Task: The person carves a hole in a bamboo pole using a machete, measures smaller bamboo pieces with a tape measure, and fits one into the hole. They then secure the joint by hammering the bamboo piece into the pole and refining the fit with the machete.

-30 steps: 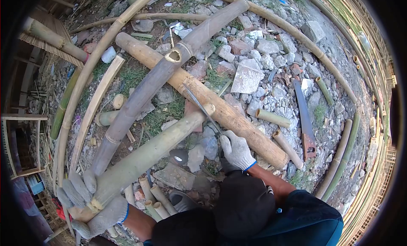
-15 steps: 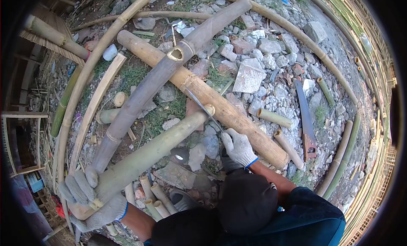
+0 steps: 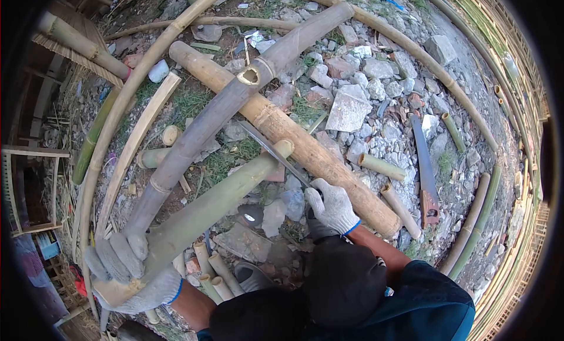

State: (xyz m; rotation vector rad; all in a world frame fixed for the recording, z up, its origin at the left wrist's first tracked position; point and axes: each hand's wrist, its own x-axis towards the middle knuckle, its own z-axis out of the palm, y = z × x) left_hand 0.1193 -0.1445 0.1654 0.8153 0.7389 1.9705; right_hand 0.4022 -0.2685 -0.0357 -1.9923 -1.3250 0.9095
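A pale green bamboo pole lies slantwise in front of me. My left hand, in a grey-white knit glove, is wrapped round its lower end, where the bamboo is cut at a slant. Its upper end sits close to a thick tan bamboo pole. In my gloved right hand is a long-bladed knife, its handle mostly hidden by the fingers. The blade lies across the green pole just below the upper end. A dark grey bamboo pole with a hole crosses over the tan one.
A handsaw lies on the rubble to the right, near short bamboo pieces. Broken stones cover the ground ahead. A wooden strip and long curved poles surround the work spot. More bamboo offcuts lie near my feet.
The knife blade has shifted from the tip of the green pole to slightly lower along it, and its point has swung left. My left hand keeps its hold, having moved slightly right in view.
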